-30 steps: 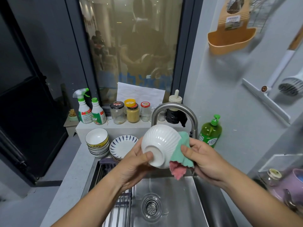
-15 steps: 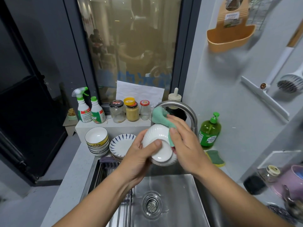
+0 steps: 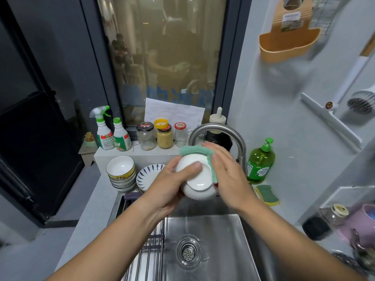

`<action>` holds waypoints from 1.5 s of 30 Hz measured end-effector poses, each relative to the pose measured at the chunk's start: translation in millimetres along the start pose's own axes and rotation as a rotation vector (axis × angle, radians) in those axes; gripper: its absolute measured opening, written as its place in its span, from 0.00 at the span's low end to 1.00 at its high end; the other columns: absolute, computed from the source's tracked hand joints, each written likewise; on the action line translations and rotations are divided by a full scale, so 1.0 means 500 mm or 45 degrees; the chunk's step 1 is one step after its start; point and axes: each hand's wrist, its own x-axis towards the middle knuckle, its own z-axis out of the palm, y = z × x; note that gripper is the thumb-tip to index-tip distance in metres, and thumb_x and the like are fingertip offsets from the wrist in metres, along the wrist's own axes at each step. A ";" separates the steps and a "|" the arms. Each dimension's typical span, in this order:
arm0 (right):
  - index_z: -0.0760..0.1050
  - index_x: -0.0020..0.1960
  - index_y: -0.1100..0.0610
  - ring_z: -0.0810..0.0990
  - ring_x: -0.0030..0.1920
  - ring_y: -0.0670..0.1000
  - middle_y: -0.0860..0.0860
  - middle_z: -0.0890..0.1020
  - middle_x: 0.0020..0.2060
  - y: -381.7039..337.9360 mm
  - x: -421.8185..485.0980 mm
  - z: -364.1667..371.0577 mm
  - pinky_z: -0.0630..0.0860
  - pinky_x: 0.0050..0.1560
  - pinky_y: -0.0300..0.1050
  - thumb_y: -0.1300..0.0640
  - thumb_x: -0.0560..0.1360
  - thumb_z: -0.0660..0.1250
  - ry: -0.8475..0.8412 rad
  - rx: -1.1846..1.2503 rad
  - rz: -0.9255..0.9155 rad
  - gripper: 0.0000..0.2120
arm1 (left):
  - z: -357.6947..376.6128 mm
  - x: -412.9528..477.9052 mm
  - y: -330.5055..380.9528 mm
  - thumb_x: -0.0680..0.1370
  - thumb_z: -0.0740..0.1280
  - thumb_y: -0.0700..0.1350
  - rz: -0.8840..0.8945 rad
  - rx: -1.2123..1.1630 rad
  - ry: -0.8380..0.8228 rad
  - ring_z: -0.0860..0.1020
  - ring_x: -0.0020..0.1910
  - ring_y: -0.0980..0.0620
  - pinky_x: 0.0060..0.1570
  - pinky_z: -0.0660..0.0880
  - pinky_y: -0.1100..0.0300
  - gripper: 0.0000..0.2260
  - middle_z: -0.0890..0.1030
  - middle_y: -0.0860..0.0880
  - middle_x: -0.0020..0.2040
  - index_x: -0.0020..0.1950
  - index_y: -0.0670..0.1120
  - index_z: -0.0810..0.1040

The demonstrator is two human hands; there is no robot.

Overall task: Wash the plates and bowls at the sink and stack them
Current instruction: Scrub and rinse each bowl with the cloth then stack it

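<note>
Scrubbing white bowl, base toward viewer, above sink at 12 o'clock from drain. Left hand grips it; right hand, fingers nearly flat, presses green cloth on. Best: rotate bowl steadily.

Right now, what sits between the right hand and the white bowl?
A green cloth: the head view shows the right hand pressing it against the white ribbed bowl, which the left hand holds.
</note>
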 end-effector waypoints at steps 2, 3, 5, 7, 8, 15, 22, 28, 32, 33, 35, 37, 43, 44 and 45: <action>0.65 0.75 0.49 0.59 0.77 0.41 0.46 0.64 0.77 0.006 -0.039 0.025 0.55 0.77 0.39 0.55 0.84 0.53 0.075 -0.022 -0.065 0.20 | -0.009 0.009 0.006 0.69 0.77 0.46 0.000 -0.044 0.072 0.83 0.59 0.42 0.60 0.79 0.41 0.30 0.83 0.38 0.64 0.70 0.42 0.76; 0.61 0.77 0.48 0.55 0.78 0.41 0.46 0.59 0.79 0.006 -0.060 0.041 0.53 0.76 0.35 0.57 0.83 0.53 0.088 -0.033 -0.101 0.22 | -0.011 0.013 0.007 0.71 0.77 0.48 0.005 -0.072 0.104 0.82 0.62 0.40 0.62 0.77 0.38 0.30 0.81 0.38 0.66 0.71 0.43 0.74; 0.55 0.78 0.44 0.52 0.79 0.42 0.43 0.52 0.80 0.006 -0.089 0.066 0.55 0.75 0.36 0.57 0.83 0.54 0.080 -0.018 -0.125 0.24 | -0.008 0.014 0.005 0.72 0.75 0.50 0.023 -0.096 0.129 0.82 0.62 0.40 0.58 0.79 0.41 0.30 0.81 0.38 0.67 0.73 0.45 0.73; 0.57 0.75 0.40 0.55 0.78 0.41 0.43 0.54 0.79 0.008 -0.070 0.062 0.56 0.75 0.37 0.54 0.83 0.53 0.135 0.017 -0.092 0.22 | 0.003 0.008 -0.001 0.71 0.75 0.48 0.037 -0.056 0.112 0.84 0.55 0.44 0.50 0.82 0.47 0.30 0.83 0.40 0.64 0.72 0.45 0.73; 0.62 0.73 0.39 0.57 0.77 0.40 0.44 0.59 0.78 0.013 -0.045 0.051 0.56 0.76 0.38 0.51 0.83 0.52 0.170 0.044 -0.026 0.20 | 0.008 0.006 -0.005 0.70 0.76 0.46 0.049 -0.015 0.097 0.84 0.53 0.45 0.49 0.83 0.48 0.30 0.84 0.41 0.61 0.70 0.44 0.73; 0.60 0.75 0.40 0.59 0.76 0.40 0.42 0.61 0.77 -0.012 -0.035 0.063 0.59 0.77 0.51 0.48 0.82 0.52 0.267 0.270 0.094 0.21 | 0.030 0.015 0.012 0.69 0.79 0.42 0.201 -0.122 0.161 0.85 0.52 0.47 0.48 0.83 0.51 0.25 0.86 0.44 0.55 0.64 0.46 0.76; 0.62 0.71 0.39 0.63 0.72 0.37 0.45 0.64 0.73 -0.031 -0.023 0.078 0.61 0.72 0.32 0.56 0.80 0.63 0.406 0.228 0.119 0.23 | 0.065 -0.008 -0.031 0.72 0.74 0.47 0.074 -0.352 0.200 0.85 0.56 0.43 0.50 0.84 0.51 0.28 0.85 0.40 0.59 0.70 0.44 0.71; 0.73 0.69 0.50 0.70 0.66 0.36 0.45 0.73 0.67 -0.023 0.014 -0.012 0.64 0.65 0.26 0.61 0.78 0.63 0.085 0.019 0.074 0.21 | 0.030 0.012 0.025 0.63 0.83 0.49 -0.042 0.260 0.116 0.84 0.57 0.36 0.60 0.76 0.38 0.37 0.85 0.37 0.58 0.68 0.40 0.75; 0.76 0.67 0.47 0.73 0.65 0.39 0.42 0.75 0.64 -0.029 0.038 -0.060 0.68 0.67 0.37 0.55 0.73 0.63 -0.348 -0.119 0.086 0.22 | 0.010 0.026 0.064 0.66 0.80 0.45 -0.192 0.505 -0.115 0.79 0.65 0.32 0.70 0.68 0.31 0.27 0.83 0.37 0.61 0.64 0.44 0.81; 0.77 0.66 0.47 0.73 0.65 0.40 0.42 0.76 0.64 -0.030 0.043 -0.062 0.68 0.67 0.39 0.54 0.71 0.62 -0.365 -0.117 0.094 0.23 | 0.010 0.027 0.067 0.67 0.79 0.45 -0.223 0.507 -0.157 0.80 0.64 0.33 0.69 0.68 0.31 0.26 0.83 0.38 0.61 0.64 0.44 0.81; 0.77 0.64 0.46 0.72 0.66 0.39 0.43 0.76 0.64 -0.032 0.042 -0.055 0.67 0.69 0.40 0.53 0.72 0.61 -0.299 -0.054 0.103 0.21 | 0.013 0.029 0.062 0.67 0.78 0.45 -0.224 0.430 -0.187 0.79 0.61 0.37 0.69 0.65 0.30 0.26 0.83 0.39 0.60 0.64 0.44 0.80; 0.76 0.64 0.45 0.70 0.68 0.38 0.42 0.74 0.66 -0.026 0.023 -0.035 0.64 0.72 0.39 0.52 0.76 0.57 -0.128 0.045 0.113 0.18 | 0.019 0.027 0.048 0.69 0.77 0.43 -0.207 0.308 -0.129 0.80 0.58 0.40 0.67 0.68 0.30 0.24 0.82 0.40 0.59 0.65 0.44 0.80; 0.52 0.77 0.42 0.46 0.78 0.36 0.43 0.48 0.79 -0.011 -0.088 0.092 0.48 0.74 0.29 0.47 0.82 0.52 0.202 0.054 0.073 0.24 | 0.035 0.017 0.016 0.81 0.66 0.43 -0.201 -0.200 0.098 0.86 0.51 0.44 0.53 0.82 0.46 0.14 0.86 0.41 0.58 0.65 0.41 0.80; 0.51 0.77 0.42 0.45 0.78 0.38 0.42 0.46 0.79 -0.010 -0.093 0.101 0.47 0.74 0.30 0.44 0.82 0.52 0.217 0.043 0.063 0.25 | 0.041 0.014 0.008 0.81 0.65 0.44 -0.217 -0.286 0.102 0.86 0.51 0.45 0.53 0.83 0.48 0.15 0.86 0.40 0.58 0.66 0.40 0.80; 0.52 0.76 0.40 0.45 0.78 0.38 0.42 0.46 0.79 -0.009 -0.088 0.101 0.47 0.75 0.31 0.42 0.80 0.51 0.233 0.046 0.067 0.25 | 0.047 0.007 0.000 0.81 0.64 0.44 -0.238 -0.349 0.106 0.87 0.51 0.45 0.52 0.83 0.49 0.15 0.86 0.40 0.58 0.66 0.40 0.80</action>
